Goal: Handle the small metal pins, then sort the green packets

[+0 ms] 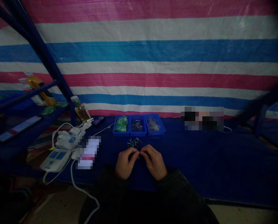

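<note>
My left hand [127,161] and my right hand [154,161] meet over the dark blue table [187,161], thumbs and forefingers pinched close together. Whatever lies between the fingertips is too small and dark to make out. Just beyond the fingers is a loose pile of thin metal pieces [134,142]. Behind it stand three blue trays side by side: the left one holds green material [121,124], the middle one similar thin metal pieces [137,125], and the right one clear, pale small items [153,124].
White power strips [57,158] with plugs and cables lie at the left, beside a blurred phone [89,152]. A bottle [81,109] stands behind them. Blue metal posts flank the table, and a striped sheet [153,68] hangs behind.
</note>
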### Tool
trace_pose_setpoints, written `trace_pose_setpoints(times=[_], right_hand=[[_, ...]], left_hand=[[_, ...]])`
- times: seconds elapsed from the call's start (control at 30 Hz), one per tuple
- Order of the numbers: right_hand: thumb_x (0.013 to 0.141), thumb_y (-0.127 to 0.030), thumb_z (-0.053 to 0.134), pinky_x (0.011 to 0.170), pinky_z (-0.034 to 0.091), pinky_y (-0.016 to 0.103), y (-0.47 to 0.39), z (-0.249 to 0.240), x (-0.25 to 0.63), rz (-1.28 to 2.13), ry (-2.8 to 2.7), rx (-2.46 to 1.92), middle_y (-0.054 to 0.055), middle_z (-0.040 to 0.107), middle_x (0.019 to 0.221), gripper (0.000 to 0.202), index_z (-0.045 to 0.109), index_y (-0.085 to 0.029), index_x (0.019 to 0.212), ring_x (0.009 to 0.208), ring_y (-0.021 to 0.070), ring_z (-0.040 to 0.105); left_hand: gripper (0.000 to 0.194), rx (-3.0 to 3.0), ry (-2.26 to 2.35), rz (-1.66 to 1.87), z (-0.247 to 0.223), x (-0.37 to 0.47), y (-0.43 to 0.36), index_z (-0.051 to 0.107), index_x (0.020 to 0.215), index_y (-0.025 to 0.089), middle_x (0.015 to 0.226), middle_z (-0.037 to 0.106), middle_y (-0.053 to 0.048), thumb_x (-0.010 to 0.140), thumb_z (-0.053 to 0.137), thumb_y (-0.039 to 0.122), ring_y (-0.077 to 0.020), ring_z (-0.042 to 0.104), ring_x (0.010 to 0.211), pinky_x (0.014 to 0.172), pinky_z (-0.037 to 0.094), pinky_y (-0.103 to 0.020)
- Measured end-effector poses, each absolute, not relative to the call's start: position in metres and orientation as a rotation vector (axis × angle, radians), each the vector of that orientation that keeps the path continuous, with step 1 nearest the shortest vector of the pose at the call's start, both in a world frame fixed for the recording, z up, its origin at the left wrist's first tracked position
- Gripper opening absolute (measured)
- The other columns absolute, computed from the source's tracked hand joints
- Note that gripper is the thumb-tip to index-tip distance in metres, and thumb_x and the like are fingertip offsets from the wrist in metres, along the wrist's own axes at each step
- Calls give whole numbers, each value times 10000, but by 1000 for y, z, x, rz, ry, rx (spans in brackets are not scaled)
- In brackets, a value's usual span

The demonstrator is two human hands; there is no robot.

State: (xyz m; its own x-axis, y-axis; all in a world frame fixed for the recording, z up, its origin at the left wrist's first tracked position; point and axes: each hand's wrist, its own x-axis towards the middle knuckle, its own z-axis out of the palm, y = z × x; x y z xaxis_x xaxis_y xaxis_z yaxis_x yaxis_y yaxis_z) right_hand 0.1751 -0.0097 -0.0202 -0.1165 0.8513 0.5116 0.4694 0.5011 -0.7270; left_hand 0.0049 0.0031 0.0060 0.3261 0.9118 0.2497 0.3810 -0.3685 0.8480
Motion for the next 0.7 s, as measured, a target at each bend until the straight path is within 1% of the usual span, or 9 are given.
trace_pose_setpoints(times=[0.1,0.23,0.37,0.5,0.7], right_hand=[[1012,-175,493,774,495,305,-11,-18,175,478,-1700,-1106,50,636,931,139,611,-222,955,861,193,632],[1006,-152,484,731,482,296,-12,-16,175,483,-1649,-1102,44,615,925,149,603,-222,950,818,181,616],[999,-154,490,723,477,295,-12,-16,175,497,-1660,-1119,44,621,925,142,603,-223,946,810,183,619],[998,-160,490,745,473,294,-12,-17,175,511,-1716,-1128,38,633,900,144,605,-222,940,819,186,629],[1022,-190,474,739,457,288,-11,-19,175,554,-1799,-1134,18,618,834,177,598,-223,900,763,175,621]], left_hand=[[216,1872,1165,1011,5,4,3,675,848,187,770,710,-8,994,565,303,-163,673,741,733,462,-248],[214,1846,1190,1049,5,3,3,674,845,190,773,714,-7,992,571,308,-168,682,751,737,464,-250],[223,1839,1189,1054,5,3,3,673,844,192,774,713,-7,997,562,310,-167,677,739,734,463,-252],[229,1870,1158,1014,4,4,4,668,831,190,767,706,-6,998,552,296,-168,673,751,744,462,-251],[263,1919,1106,964,5,5,3,655,799,191,748,690,-4,1008,530,289,-163,663,736,741,459,-253]])
